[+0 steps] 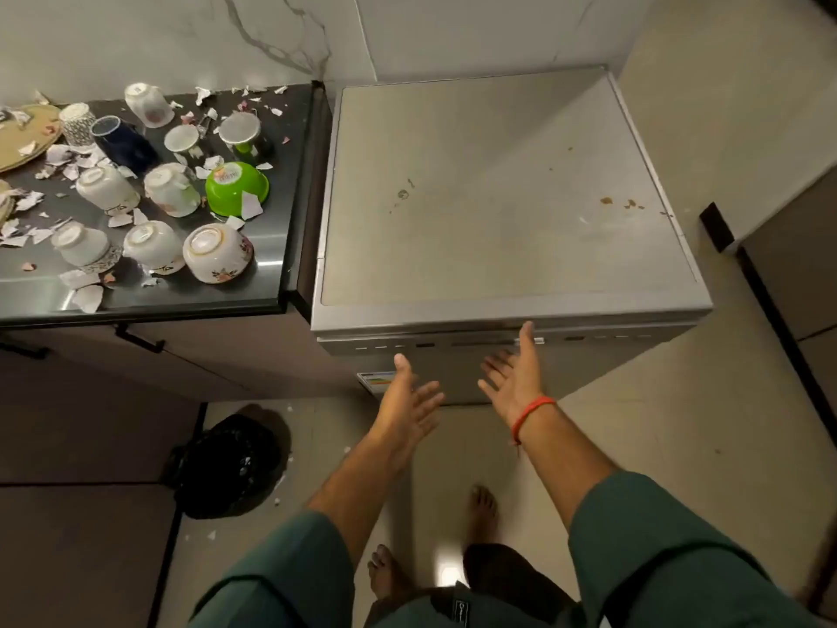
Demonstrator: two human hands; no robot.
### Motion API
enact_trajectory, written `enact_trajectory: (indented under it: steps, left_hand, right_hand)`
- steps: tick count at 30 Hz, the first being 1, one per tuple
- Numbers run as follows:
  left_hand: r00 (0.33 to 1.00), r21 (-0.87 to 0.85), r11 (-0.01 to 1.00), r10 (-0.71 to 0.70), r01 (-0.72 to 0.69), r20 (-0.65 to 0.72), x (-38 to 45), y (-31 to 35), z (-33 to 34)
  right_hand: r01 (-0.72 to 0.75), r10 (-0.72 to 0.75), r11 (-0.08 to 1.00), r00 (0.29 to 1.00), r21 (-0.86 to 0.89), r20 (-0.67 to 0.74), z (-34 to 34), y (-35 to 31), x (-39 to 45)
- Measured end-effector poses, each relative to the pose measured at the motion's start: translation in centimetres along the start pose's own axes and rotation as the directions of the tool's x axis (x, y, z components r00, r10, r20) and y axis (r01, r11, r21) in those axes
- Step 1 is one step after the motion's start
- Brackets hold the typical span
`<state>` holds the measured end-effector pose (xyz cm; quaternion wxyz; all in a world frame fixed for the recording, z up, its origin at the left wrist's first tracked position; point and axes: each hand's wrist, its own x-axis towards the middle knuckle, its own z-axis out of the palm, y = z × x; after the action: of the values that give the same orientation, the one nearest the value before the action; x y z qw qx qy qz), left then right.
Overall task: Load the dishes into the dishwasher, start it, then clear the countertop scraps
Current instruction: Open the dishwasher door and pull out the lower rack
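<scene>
A silver freestanding dishwasher point(498, 197) stands with its door closed, control strip along the top front edge. My left hand point(407, 401) and my right hand point(514, 373) are both stretched out in front of its door, fingers straight, palms facing each other, holding nothing. The right thumb tip reaches up to the control strip. On the dark countertop point(271, 265) to the left, several cups and bowls sit upside down, among them a green bowl point(236, 185), a floral white bowl point(217, 252) and a dark blue cup point(122, 142). Torn paper scraps point(88, 297) lie scattered between them.
A black bin bag point(226, 464) sits on the floor by the cabinet, below the counter. Tan plates point(27, 133) lie at the counter's left edge. Cabinet handles point(138, 339) stick out under the counter. Another cabinet point(792, 274) stands to the right. My bare feet are on the tiled floor.
</scene>
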<state>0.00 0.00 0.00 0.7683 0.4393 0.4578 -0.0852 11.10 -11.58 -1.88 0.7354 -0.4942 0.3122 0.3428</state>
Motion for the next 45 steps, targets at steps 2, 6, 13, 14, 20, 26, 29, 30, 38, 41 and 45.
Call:
enact_trajectory:
  steps: [2,6,13,14,20,26,29,30,38,41,45]
  left_hand:
    - [0.999,-0.098,0.995,-0.035,0.035,-0.005,0.7,0.0,1.1]
    - [0.998,-0.193,0.979,-0.066,0.060,-0.024,1.0,0.1,3.2]
    - [0.997,-0.217,0.975,-0.060,0.049,-0.047,1.5,-0.6,5.3]
    - [0.997,-0.213,0.976,-0.055,0.044,-0.047,1.5,-0.7,5.4]
    - [0.998,-0.209,0.978,-0.015,0.002,-0.061,0.4,-1.5,5.2]
    - [0.998,-0.225,0.974,0.003,-0.018,-0.069,-1.4,-3.0,4.0]
    - [0.995,-0.235,0.971,-0.065,0.046,-0.074,-2.2,-4.4,2.8]
    - [0.991,-0.239,0.966,-0.115,0.096,-0.066,-2.7,-5.1,2.6]
    - [0.971,-0.211,0.950,-0.240,0.229,-0.025,-5.3,-11.1,0.9]
    - [0.981,-0.144,0.971,-0.195,0.191,-0.008,-5.9,-11.5,0.0]
    - [0.995,-0.005,0.995,-0.098,0.098,0.002,-7.0,-12.6,-1.5]
  right_hand:
    - [-0.008,0.010,0.995,1.000,0.095,-0.019,-0.3,-0.5,0.7]
    - [-0.038,0.025,0.971,0.998,0.237,0.059,-0.7,-1.8,1.9]
    - [-0.089,0.057,0.943,0.993,0.320,0.106,-0.7,-2.8,2.4]
    - [-0.095,0.056,0.936,0.991,0.338,0.122,-0.8,-2.7,2.4]
    - [-0.109,0.027,0.926,0.974,0.361,0.224,-1.7,-2.5,1.4]
    - [-0.099,0.054,0.948,0.986,0.302,0.156,-3.8,0.0,-0.8]
    - [-0.129,0.106,0.944,0.990,0.304,0.091,-6.3,3.3,-2.9]
    - [-0.144,0.130,0.942,0.989,0.304,0.068,-7.3,4.4,-3.5]
    - [-0.166,0.166,0.974,0.986,0.155,0.011,-11.2,9.1,-6.4]
    - [-0.129,0.129,0.992,0.991,0.001,-0.022,-11.9,10.0,-6.8]
    - [-0.061,0.053,0.976,0.998,-0.209,-0.042,-13.2,10.8,-7.5]
